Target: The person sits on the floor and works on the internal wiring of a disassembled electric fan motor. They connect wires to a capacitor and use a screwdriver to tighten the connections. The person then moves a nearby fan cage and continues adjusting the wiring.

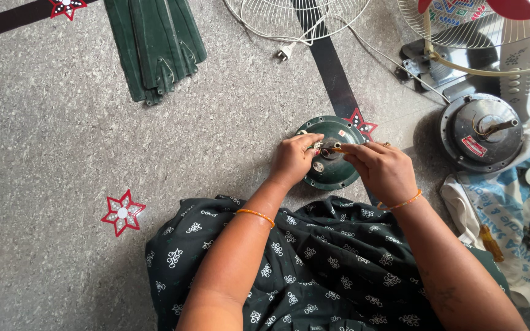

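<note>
A round dark green ceiling-fan motor housing lies on the floor in front of my knees. My left hand rests on its left rim, with the fingers pinched near the centre shaft. My right hand grips a thin orange-handled tool whose tip points at the hub. Short wires show at the hub between both hands. Both wrists wear orange bangles.
Stacked green fan blades lie at the upper left. A white wire fan guard and a plug lie at the top. A grey motor sits to the right beside a printed white sack with small parts.
</note>
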